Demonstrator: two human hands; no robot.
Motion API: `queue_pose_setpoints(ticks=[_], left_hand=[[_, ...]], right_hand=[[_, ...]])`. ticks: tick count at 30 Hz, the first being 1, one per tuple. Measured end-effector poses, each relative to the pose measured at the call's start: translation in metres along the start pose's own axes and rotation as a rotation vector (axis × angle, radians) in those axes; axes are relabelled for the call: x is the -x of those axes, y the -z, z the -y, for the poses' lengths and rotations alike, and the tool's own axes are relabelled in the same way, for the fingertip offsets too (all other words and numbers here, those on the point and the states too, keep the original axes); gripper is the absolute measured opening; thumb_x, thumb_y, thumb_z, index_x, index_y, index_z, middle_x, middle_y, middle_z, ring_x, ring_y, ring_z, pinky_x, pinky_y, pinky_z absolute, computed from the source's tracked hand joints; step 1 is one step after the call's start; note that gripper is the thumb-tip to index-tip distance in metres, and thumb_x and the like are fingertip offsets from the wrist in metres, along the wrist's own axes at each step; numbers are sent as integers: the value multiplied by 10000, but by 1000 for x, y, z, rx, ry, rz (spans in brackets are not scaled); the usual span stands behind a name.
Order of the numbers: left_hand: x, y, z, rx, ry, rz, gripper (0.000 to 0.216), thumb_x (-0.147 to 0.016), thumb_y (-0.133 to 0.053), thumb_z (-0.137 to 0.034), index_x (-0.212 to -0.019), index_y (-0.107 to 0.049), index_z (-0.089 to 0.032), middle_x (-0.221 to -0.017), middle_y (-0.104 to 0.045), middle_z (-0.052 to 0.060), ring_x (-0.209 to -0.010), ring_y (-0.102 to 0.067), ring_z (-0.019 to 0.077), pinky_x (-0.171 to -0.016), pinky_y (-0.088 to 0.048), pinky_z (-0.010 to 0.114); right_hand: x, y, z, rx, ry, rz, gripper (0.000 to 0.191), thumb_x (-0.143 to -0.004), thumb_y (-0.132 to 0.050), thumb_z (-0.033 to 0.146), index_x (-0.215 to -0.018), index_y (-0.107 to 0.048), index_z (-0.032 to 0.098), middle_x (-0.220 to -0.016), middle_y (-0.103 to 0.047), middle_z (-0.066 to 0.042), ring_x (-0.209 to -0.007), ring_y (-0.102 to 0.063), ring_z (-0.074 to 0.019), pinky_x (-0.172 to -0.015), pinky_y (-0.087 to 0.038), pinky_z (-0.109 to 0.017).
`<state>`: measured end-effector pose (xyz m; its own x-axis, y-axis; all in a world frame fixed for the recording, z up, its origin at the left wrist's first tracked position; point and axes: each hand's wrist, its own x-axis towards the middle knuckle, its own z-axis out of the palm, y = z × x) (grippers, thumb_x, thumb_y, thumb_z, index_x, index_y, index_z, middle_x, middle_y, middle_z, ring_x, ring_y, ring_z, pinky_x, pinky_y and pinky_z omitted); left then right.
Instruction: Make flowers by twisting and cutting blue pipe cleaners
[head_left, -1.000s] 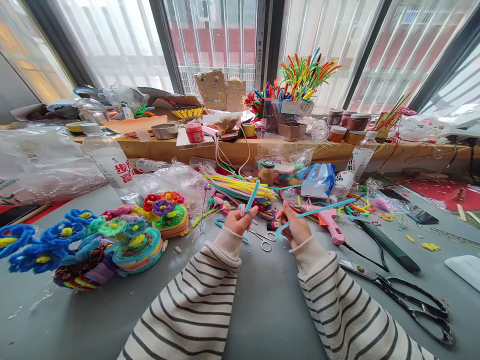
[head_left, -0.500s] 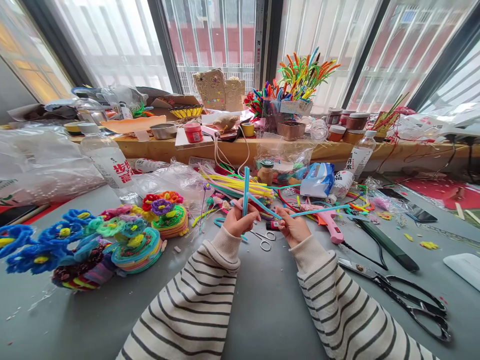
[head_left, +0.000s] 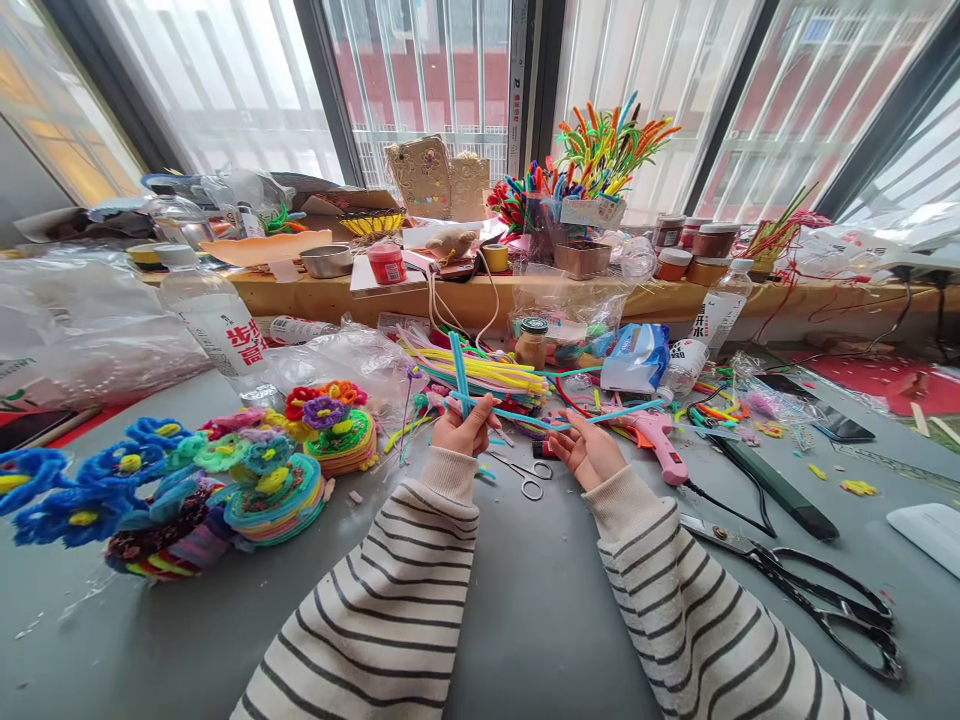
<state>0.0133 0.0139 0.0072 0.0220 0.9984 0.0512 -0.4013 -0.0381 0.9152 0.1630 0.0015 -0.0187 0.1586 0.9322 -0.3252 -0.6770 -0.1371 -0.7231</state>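
Observation:
My left hand (head_left: pixel 463 430) pinches light blue pipe cleaners (head_left: pixel 459 372). A folded or doubled length stands up above the fingers, leaning slightly left. Another blue length crosses it and runs right to my right hand (head_left: pixel 586 452), whose thumb and fingers hold it lightly. Its free end slants out past that hand, over the pink glue gun (head_left: pixel 660 448). Small scissors (head_left: pixel 531 485) lie on the table between and just below the hands. Behind the hands is a pile of yellow, pink and green pipe cleaners (head_left: pixel 502 375).
Colourful pipe-cleaner flowers on round bases (head_left: pixel 274 500) stand at left. Large black-handled scissors (head_left: pixel 817 595) and a dark green tool (head_left: pixel 787 490) lie at right. Water bottles (head_left: pixel 217 320), a small jar (head_left: pixel 531 343) and a blue-white packet (head_left: pixel 636 358) stand before the cluttered wooden ledge (head_left: pixel 375 303).
The upright blue length has tilted and shifted left with my left hand. The length between my hands now lies flatter, and my right hand's fingers have loosened a little.

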Motion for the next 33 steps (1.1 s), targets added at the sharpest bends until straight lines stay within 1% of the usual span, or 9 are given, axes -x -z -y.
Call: queue_pose_setpoints(ticks=[4, 8, 10, 14, 20, 26, 28, 31, 33], left_hand=[[-4, 5, 2, -28, 66, -58, 318, -493, -635, -363, -633, -559, -88, -443, -524, -15, -236, -232, -19, -261, -117, 155], [-4, 5, 3, -44, 73, -75, 318, -478, -643, -360, -625, -569, -87, -437, -521, -16, -240, -227, -21, -260, -115, 154], [-4, 4, 4, -30, 72, -76, 320, -470, -646, -361, -617, -572, -86, -432, -515, -19, -240, -223, -21, -259, -108, 154], [-4, 4, 1, 49, 58, -10, 311, -474, -645, -362, -614, -566, -96, -438, -513, -23, -236, -231, -18, -255, -103, 155], [4, -3, -3, 82, 29, 137, 279, -507, -633, -349, -623, -557, -107, -420, -500, -33, -231, -235, -19, -258, -98, 146], [4, -3, -1, 62, 48, 110, 271, -481, -653, -327, -600, -551, -106, -415, -496, -38, -231, -240, -17, -256, -100, 145], [1, 0, 0, 70, 22, 65, 281, -471, -657, -327, -615, -559, -107, -445, -515, -33, -236, -244, -19, -252, -105, 149], [-3, 4, 1, 80, 25, 22, 295, -479, -649, -334, -652, -574, -108, -510, -558, -10, -245, -250, -20, -248, -111, 159], [-5, 6, 0, 96, 36, 24, 311, -483, -644, -346, -671, -581, -106, -542, -575, 5, -244, -246, -21, -248, -110, 165]], right_hand=[[-1, 1, 6, -118, 22, -2, 128, -723, -493, 203, -611, -516, 146, -484, -578, 8, -486, -569, -86, -495, -502, -198], [1, 0, 7, -106, 91, 72, 134, -654, -572, 281, -665, -526, 156, -600, -605, -12, -576, -580, -104, -552, -508, -222], [1, -1, 5, -83, 124, 49, 172, -607, -612, 297, -665, -512, 170, -556, -570, 20, -515, -555, -85, -511, -504, -208], [0, 0, 2, -22, 146, -35, 215, -572, -640, 291, -582, -454, 182, -439, -459, 77, -383, -461, -38, -400, -463, -148], [1, -2, -3, 39, 63, 68, 196, -585, -622, 320, -595, -510, 160, -479, -512, 42, -423, -501, -59, -403, -457, -173], [0, -1, 4, -126, 112, 112, 135, -683, -535, 273, -710, -578, 148, -603, -584, 5, -599, -561, -74, -559, -467, -181], [0, 0, 5, -193, 92, 132, 105, -709, -508, 253, -728, -569, 169, -542, -539, 35, -562, -538, -56, -562, -456, -177], [0, 1, 7, -223, 107, 224, 90, -727, -486, 260, -732, -549, 195, -419, -370, 80, -390, -402, -35, -429, -391, -155], [2, 0, 9, -203, 108, 265, 169, -746, -440, 324, -724, -543, 192, -409, -292, 83, -335, -296, -39, -348, -313, -155]])
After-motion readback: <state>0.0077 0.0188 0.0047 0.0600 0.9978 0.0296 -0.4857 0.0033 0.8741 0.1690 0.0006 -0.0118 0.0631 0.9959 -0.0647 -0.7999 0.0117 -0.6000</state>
